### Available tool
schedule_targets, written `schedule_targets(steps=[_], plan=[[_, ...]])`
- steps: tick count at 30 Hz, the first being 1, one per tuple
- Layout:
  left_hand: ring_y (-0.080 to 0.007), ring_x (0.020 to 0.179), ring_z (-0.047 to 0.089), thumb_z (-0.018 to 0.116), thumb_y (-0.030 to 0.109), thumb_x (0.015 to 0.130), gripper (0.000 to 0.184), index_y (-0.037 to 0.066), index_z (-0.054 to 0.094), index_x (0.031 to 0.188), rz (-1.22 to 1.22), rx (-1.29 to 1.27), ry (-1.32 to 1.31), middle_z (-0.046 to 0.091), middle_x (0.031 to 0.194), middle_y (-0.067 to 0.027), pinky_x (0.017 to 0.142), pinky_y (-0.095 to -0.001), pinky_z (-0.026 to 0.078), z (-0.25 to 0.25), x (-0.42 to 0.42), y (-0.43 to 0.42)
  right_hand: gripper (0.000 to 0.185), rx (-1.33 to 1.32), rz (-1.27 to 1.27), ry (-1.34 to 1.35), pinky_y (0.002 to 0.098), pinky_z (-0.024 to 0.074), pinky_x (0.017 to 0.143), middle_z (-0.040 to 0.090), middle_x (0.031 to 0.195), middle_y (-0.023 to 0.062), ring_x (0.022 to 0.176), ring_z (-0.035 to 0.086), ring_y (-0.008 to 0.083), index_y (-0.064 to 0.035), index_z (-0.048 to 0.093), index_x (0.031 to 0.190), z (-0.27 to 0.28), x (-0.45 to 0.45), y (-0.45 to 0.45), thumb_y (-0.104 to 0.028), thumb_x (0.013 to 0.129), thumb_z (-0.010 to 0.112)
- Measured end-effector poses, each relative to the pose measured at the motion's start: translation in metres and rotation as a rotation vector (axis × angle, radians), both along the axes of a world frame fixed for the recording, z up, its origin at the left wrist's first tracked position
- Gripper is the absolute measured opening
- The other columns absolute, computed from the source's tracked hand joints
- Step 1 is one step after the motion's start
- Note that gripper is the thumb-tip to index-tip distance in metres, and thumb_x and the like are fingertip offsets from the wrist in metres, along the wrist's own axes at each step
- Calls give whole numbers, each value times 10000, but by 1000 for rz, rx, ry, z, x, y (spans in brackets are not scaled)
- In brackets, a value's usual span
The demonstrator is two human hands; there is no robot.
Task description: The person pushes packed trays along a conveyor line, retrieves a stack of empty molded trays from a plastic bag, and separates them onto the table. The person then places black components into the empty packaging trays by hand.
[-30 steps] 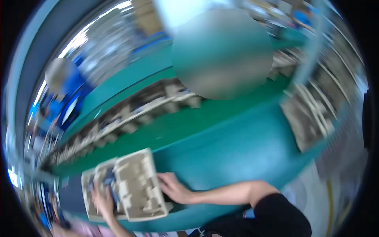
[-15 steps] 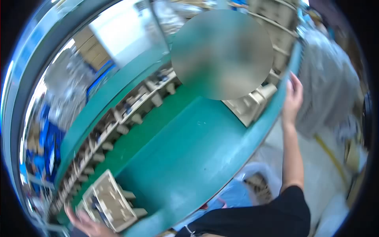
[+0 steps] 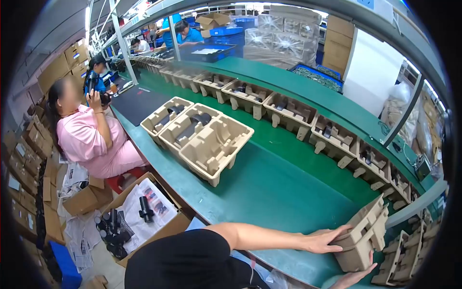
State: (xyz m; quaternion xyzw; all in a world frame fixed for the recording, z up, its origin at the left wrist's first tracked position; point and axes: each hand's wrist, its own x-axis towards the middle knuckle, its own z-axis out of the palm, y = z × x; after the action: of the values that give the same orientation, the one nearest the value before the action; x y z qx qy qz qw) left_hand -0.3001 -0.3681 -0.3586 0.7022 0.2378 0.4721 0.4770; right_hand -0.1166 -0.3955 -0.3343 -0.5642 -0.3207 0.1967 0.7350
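Observation:
A beige moulded-pulp tray (image 3: 358, 243) stands tilted on its side at the right end of the green bench. My left hand (image 3: 325, 241) grips its near left side, fingers over the rim and thumb against the wall. From below, my right hand (image 3: 358, 277) holds its lower right edge, partly cut off by the frame. Further left on the bench, several similar pulp trays sit side by side. The nearest one (image 3: 211, 149) has bare moulded hollows, and another (image 3: 185, 127) holds a black curved part.
A row of filled pulp trays (image 3: 288, 113) lines the green belt at the back. More trays (image 3: 404, 260) are stacked at lower right. An open carton (image 3: 180, 219) with black parts stands below the bench. A person in pink (image 3: 91, 130) sits at left, holding a black object.
The view has swung to the left. My hands were apart, one beside a tray and one by the bench edge; now both hold a pulp tray.

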Motion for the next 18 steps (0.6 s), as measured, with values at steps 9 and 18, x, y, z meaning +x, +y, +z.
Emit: schedule_targets(steps=[9, 18], plan=[[-241, 676, 509, 636, 177, 859, 260, -3, 487, 974, 431, -145, 45, 508, 749, -132, 608, -350, 378, -2, -105, -64, 471, 382, 392, -418, 405, 407, 622, 555, 773, 154, 629, 492, 256, 48, 556, 708, -15, -102, -11, -331, 961, 437], [-231, 513, 417, 688, 61, 794, 326, -2, 416, 626, 495, 137, -47, 386, 589, -101, 490, -354, 293, 43, -148, -70, 493, 460, 111, -495, 401, 375, 583, 454, 603, 117, 541, 408, 247, 33, 447, 593, 39, -139, -10, -297, 958, 442]])
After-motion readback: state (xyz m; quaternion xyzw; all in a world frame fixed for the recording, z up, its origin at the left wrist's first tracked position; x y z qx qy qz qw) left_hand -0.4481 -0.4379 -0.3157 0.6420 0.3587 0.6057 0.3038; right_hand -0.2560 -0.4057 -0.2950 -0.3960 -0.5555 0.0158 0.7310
